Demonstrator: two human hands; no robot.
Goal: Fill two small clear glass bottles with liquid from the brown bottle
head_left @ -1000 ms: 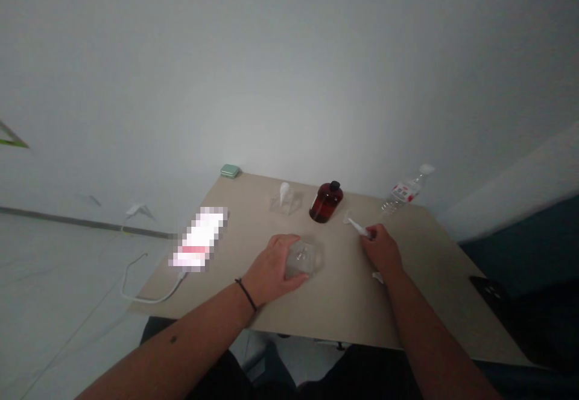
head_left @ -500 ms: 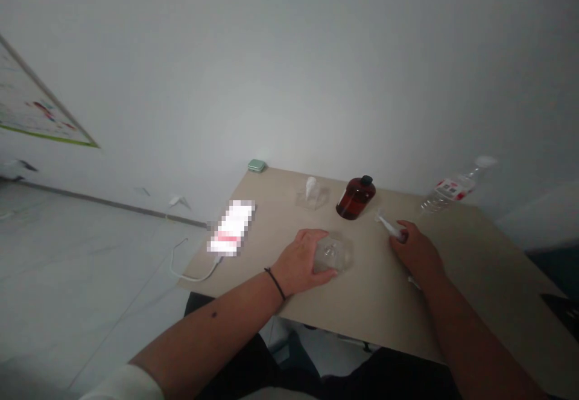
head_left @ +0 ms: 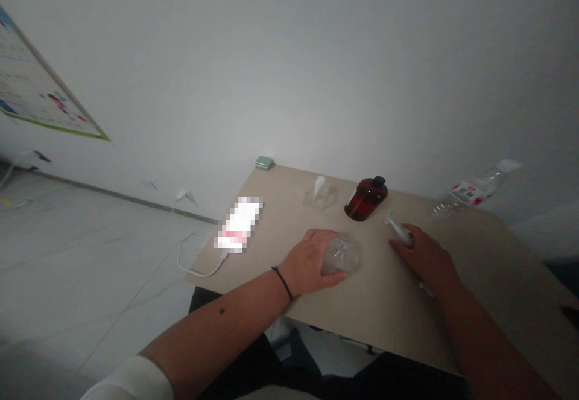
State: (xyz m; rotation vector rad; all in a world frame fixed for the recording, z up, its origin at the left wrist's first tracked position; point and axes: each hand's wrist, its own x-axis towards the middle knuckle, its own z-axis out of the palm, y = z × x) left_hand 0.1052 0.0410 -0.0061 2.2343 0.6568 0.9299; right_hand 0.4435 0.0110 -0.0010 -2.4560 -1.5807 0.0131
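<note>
My left hand [head_left: 312,261] is curled around the near-left side of a clear, low container [head_left: 341,255], which rests on the table. To the right, my right hand [head_left: 423,255] has its fingers closed on a slim white tube-like piece [head_left: 398,230] with a flared clear end pointing away from me. Under my right wrist, part of a small white object [head_left: 426,289] shows; the rest is hidden. Beyond the hands stands a brown bottle [head_left: 366,199] with a black cap. Left of it is a clear container [head_left: 312,198] with a white tip [head_left: 319,186] rising from it.
A lit phone [head_left: 239,224] lies on the left with a white cable [head_left: 203,273] hanging past the table edge. At the back-left corner sits a small green case [head_left: 264,163]. A clear plastic bottle [head_left: 474,190] stands at the back right, near the wall [head_left: 344,74].
The whole scene has shifted slightly right in the view as my head turned a little left. Both hands keep their places on the clear container and the white piece.
</note>
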